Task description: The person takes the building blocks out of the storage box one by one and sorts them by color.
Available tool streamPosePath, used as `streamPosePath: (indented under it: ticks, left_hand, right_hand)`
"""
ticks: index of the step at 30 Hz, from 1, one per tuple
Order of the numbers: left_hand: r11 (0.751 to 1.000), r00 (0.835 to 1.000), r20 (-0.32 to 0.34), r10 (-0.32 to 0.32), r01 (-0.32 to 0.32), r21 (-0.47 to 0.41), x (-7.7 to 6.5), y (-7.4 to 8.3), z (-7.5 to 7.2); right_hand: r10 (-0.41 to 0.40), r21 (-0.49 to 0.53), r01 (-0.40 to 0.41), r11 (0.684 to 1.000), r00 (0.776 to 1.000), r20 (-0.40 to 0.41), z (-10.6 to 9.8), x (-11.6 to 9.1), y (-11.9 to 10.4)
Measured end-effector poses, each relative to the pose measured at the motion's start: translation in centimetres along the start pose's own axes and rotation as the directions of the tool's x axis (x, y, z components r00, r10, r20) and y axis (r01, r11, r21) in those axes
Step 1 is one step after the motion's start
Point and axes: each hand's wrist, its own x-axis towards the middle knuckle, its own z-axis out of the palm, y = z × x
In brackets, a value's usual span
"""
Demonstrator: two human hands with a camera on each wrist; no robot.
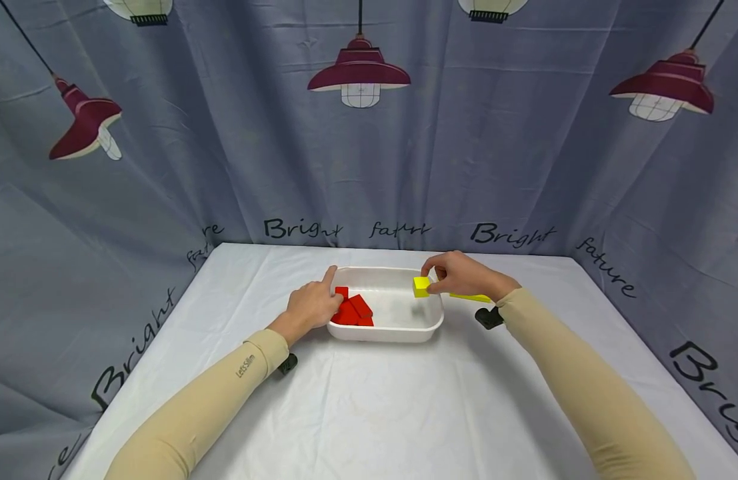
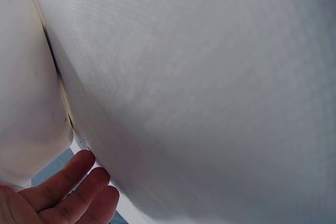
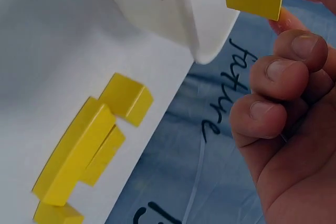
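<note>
In the head view, just below the centre of the frame, a white tray (image 1: 383, 335) with rounded corners stands on a white table (image 1: 393, 407); several flat-faced red blocks (image 1: 347, 315), plain and matte, lie heaped in its left end. At its right end a small, boxy yellow block (image 1: 421, 287), bright and sharp-edged, is pinched between the thumb and fingertips of the right hand (image 1: 461, 273). A strip of yellow (image 1: 472, 297) shows beyond the tray's right wall, partly hidden by that hand. Left of centre, the left hand (image 1: 311, 303) is at the tray's left rim, index finger straight and thumb reaching over the rim; whether they squeeze the wall I cannot tell. In the left wrist view, three of its fingers lie side by side at lower left, close together. In the right wrist view, the held block, at top right, shows smooth, plain faces and is cut off by the frame's upper edge; the other fingers curl below it. At lower left, a long yellow bar (image 3: 73, 153) lies slantwise on the table among shorter yellow blocks (image 3: 126, 98).
</note>
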Motion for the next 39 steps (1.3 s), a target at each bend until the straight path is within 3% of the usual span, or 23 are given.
streamPosePath:
  ticks: [22, 39]
  left_hand:
    - [1.000, 1.000, 0.000, 0.012, -0.012, -0.009, -0.1, 0.0, -0.2]
    - [1.000, 1.000, 0.011, -0.009, 0.009, -0.004, 0.0, 0.1, -0.2]
  right_hand:
    - [0.115, 0.069, -0.105, 0.992, 0.982, -0.149, 0.1, -2.8, 5.9]
    - [0.228, 0.090, -0.221, 0.971, 0.970, -0.083, 1.8, -3.5, 10.2]
